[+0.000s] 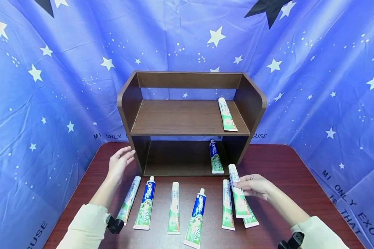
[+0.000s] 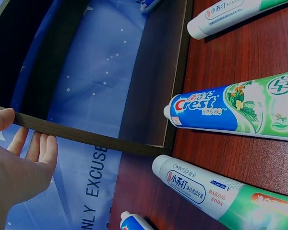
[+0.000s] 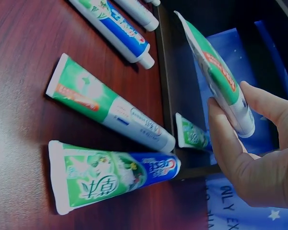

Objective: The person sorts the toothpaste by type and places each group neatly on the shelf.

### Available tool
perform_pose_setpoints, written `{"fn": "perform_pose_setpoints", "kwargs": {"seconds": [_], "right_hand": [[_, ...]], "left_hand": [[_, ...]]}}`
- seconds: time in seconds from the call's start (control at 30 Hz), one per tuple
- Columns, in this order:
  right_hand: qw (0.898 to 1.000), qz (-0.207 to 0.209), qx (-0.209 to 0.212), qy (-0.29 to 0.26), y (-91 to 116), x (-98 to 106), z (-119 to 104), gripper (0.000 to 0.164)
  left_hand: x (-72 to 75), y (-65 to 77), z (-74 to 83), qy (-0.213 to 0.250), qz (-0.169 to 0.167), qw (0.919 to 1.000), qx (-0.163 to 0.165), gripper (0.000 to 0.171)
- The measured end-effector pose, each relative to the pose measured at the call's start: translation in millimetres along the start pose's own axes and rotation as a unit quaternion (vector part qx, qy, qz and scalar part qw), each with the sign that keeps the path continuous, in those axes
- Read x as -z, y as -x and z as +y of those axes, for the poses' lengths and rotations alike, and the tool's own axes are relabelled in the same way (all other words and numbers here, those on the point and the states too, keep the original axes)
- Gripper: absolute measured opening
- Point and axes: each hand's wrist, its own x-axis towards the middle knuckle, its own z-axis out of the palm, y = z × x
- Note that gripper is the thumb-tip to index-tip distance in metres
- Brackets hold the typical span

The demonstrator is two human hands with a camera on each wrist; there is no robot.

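At the shelf's (image 1: pixel 180 117) five o'clock, I see the right hand's (image 1: pixel 256 186) fingers pinching a toothpaste tube (image 1: pixel 240 200) above the counter (image 1: pixel 280 159); a weak pinch could let it drop. At eight, the left hand's (image 1: pixel 119 166) fingers, thumb apart, touch the shelf.

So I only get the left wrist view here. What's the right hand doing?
Observer: Right hand is pinching a white-and-green toothpaste tube, held up off the table.

Operator: Anything on the table beneath it?

Observer: Yes, a blue-and-green tube. The right wrist view shows it whole; in the head view the held one partly covers it.

Operator: And the upper shelf?

Observer: A second white-and-green tube lies near the right end of the upper shelf.
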Motion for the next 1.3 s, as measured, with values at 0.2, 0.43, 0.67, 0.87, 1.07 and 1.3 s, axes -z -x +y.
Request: {"fn": "perform_pose_setpoints", "kwargs": {"seconds": [0.2,0.43,0.67,0.87,1.07,1.3], "right_hand": [[1.000,0.001,0.015,0.013,6,-5,-15,0.014],[1.000,-0.004,0.027,0.011,13,-4,-29,0.008],[0.999,-0.021,0.030,-0.008,18,-5,-40,0.004],[0.999,-0.025,0.032,0.001,21,-11,-51,0.004],[0.999,-0.030,0.034,0.008,25,-15,-65,0.003],[0.998,-0.052,0.038,0.004,30,-17,-81,0.004]], "left_hand": [[-0.8,-1.7,-2.4,-0.005,0.001,1.0000,-0.002,0.047],[-0.2,-1.3,-3.0,-0.007,0.006,1.0000,-0.001,0.046],[0.7,-1.5,-2.8,-0.009,0.002,1.0000,0.000,0.047],[-0.2,-1.4,-2.2,-0.008,0.003,1.0000,0.000,0.047],[-0.2,-1.0,-2.0,-0.007,0.001,1.0000,-0.002,0.047],[-0.7,-1.0,-2.4,-0.003,0.005,1.0000,-0.006,0.046]]}}
